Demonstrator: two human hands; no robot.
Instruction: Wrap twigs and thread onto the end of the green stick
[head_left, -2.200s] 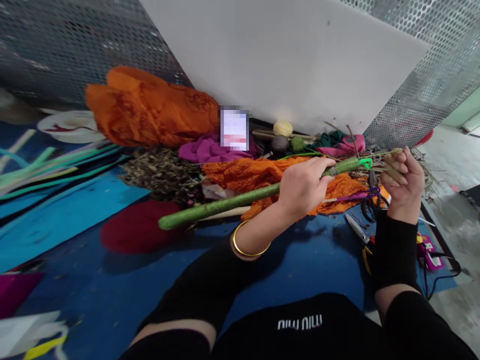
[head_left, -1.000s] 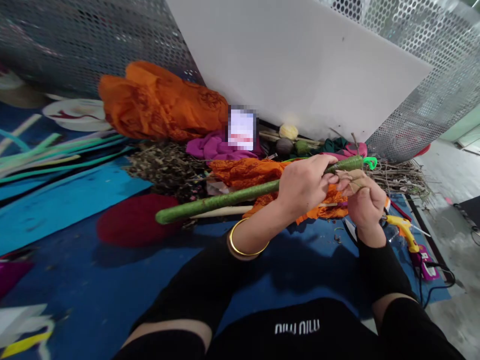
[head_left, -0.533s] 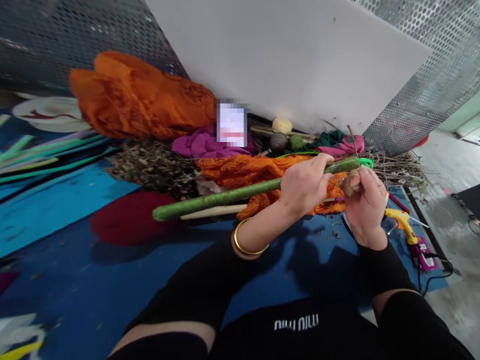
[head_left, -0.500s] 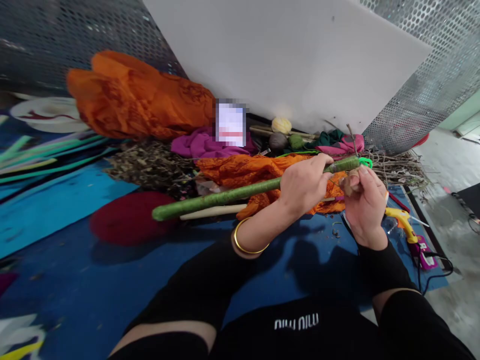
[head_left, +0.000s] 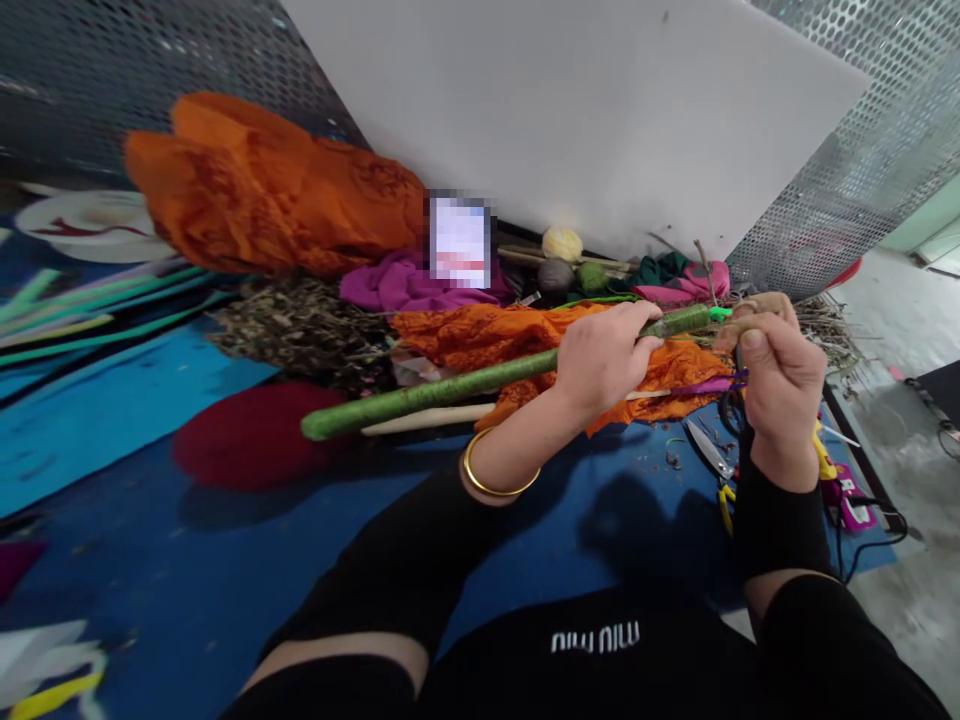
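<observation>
My left hand (head_left: 604,362) is wrapped round a long stick (head_left: 435,395) covered in green windings. The stick lies across my view, its rounded end (head_left: 319,424) out to the left and its other end up at the right. A small bright green piece (head_left: 718,314) sits at that right end. Just beyond it is my right hand (head_left: 780,365), closed with thumb and fingers pinched together. What those fingers hold is hidden and blurred. Scissors (head_left: 709,450) lie on the blue table below my right hand.
Orange cloth (head_left: 480,340) lies behind the stick, with balls of yarn (head_left: 562,243) and twigs further back. A dark red round piece (head_left: 247,437) is at the left. A glue gun (head_left: 825,455) lies at the right edge, beside a purple box (head_left: 853,500). A white board (head_left: 600,110) stands behind.
My right hand has moved right and slightly up, away from the stick's end, its fingers closing further. The scissors have come into sight. My left hand and the stick are almost unmoved.
</observation>
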